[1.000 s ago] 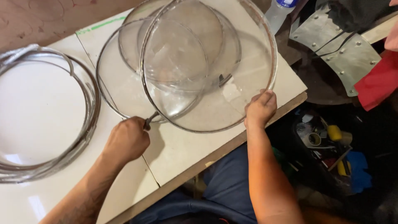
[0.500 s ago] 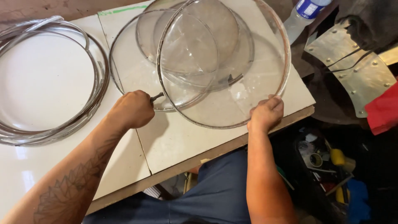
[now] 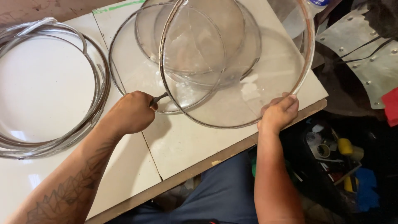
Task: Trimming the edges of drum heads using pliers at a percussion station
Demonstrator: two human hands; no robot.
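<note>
The right hand (image 3: pixel 278 113) grips the rim of a large round mesh sieve (image 3: pixel 248 74), tilted over other sieves on the white surface (image 3: pixel 182 145), while the left hand (image 3: pixel 132 112) is clenched on a small dark tool (image 3: pixel 159 98) at its rim. This looks like work on the rim wire (coiled metal hoops (image 3: pixel 54 83) lie left); the tool needs steady pressure. A clear bottle (image 3: pixel 317 3) with a blue label stands at the top edge.
</note>
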